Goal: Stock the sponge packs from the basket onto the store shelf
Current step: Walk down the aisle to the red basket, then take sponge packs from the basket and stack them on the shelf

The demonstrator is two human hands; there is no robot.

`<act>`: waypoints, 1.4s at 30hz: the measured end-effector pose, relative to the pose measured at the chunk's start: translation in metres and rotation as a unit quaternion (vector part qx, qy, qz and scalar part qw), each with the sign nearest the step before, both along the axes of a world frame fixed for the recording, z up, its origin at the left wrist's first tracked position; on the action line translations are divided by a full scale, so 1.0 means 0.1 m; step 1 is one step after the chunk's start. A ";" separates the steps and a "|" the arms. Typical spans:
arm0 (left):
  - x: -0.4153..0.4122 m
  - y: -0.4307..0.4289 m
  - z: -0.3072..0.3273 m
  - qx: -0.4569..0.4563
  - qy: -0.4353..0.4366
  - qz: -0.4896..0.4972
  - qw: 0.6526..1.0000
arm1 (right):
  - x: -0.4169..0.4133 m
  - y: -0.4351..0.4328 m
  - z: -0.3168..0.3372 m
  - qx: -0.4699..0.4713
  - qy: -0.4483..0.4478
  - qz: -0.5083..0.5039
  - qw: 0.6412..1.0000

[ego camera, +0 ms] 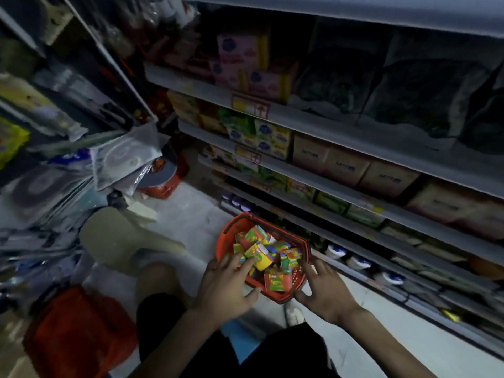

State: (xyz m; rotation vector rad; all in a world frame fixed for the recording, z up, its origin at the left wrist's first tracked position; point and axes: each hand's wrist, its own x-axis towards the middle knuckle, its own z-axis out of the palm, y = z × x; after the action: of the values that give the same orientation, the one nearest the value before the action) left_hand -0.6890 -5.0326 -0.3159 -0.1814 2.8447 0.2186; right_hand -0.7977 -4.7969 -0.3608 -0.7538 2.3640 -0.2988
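Sponge packs [261, 256], green-yellow wrapped, fill a red plastic basket [221, 245]; nothing is grasped by left hand [226, 287] or right hand [326, 289]; overfilled handfuls could be dropped.

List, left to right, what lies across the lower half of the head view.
Red-orange object on the floor → left hand → sponge packs in the red basket → right hand → store shelf.
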 end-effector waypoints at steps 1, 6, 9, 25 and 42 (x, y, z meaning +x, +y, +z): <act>-0.07 -0.12 -0.04 0.000 -0.002 -0.019 1.000 | 0.00 -0.07 -0.06 -0.003 -0.003 -0.023 1.000; -0.36 -0.81 -0.26 0.019 -0.052 -0.094 0.994 | 0.07 -0.55 -0.31 0.003 -0.058 -0.135 0.989; -0.59 -1.32 -0.62 0.039 -0.046 -0.156 0.986 | 0.05 -0.96 -0.42 -0.035 -0.111 -0.279 0.953; -0.62 -2.42 -2.59 0.042 -0.078 -0.157 0.984 | 0.59 -1.82 -1.83 -0.010 -0.085 -0.382 0.920; -1.15 -1.42 -5.88 -0.001 -0.003 -0.289 0.957 | -0.17 -1.36 -5.13 -0.011 0.054 -0.147 0.988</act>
State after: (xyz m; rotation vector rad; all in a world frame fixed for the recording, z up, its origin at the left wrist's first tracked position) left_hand -0.8037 -5.1743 -0.9044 0.6414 2.7457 0.0864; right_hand -0.8149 -4.9331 -0.8738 -0.4375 2.5801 -0.4184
